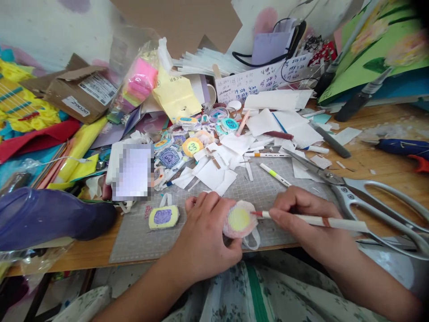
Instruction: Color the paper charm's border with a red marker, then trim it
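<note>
At my five o'clock, fingers of the left hand [208,221] clamp the disc [239,219]; those of the right hand [303,219] pinch the pen [335,223], tip at disc's three o'clock. Colouring, I judge; next, light rim strokes.

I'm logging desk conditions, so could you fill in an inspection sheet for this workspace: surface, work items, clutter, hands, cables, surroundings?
Surface: grey cutting mat on a wooden table.
Work items: round yellow-and-pink piece; red-tipped marker, tip at the piece's edge.
Clutter: white paper scraps and small coloured pieces heaped together; large scissors at right.
Hands: left hand holds the piece; right hand grips the marker.
Cables: black cable at the back.
Surroundings: cardboard box, stained wall.
</note>
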Demonstrator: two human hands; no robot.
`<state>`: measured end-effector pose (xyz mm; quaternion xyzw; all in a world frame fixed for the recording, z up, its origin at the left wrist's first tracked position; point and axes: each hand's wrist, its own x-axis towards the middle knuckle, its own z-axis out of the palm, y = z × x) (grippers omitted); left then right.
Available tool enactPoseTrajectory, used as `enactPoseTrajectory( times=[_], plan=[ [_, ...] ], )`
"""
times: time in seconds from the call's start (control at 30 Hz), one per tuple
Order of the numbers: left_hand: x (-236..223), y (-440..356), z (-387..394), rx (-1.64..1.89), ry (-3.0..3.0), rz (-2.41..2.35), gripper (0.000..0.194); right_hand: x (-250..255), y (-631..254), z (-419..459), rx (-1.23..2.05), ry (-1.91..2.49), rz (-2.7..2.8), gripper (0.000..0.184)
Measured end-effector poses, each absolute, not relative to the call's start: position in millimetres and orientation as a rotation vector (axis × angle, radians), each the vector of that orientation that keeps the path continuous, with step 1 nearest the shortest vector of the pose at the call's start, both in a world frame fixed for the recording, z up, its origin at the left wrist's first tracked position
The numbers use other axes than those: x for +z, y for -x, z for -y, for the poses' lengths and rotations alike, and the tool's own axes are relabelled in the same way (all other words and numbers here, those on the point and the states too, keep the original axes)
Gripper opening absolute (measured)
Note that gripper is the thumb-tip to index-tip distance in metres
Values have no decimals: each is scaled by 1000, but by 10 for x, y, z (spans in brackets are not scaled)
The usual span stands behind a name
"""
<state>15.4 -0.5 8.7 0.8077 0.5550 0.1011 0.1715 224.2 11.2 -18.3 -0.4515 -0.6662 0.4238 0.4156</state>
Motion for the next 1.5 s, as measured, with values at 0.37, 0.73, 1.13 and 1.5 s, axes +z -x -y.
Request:
enactPoseTrajectory(
  times=[0.37, 0.73, 1.13, 1.5],
  plan=[
    [76, -125, -5, 331, -2258, -1526, 42, -195, -2233, -85, 1012, 1034, 1817, 24],
    [54, -106, 1, 369, -2258, -1530, 45, -202, -2275, -68, 1079, 1079, 1771, 25],
    [45, -115, -12, 389, -2254, -1537, 47, -202, -2255, -57, 982, 1124, 1682, 22],
    [39, -106, -26, 388, -2276, -1528, 47, -197, -2253, -66, 1049, 1100, 1710, 24]
  ],
)
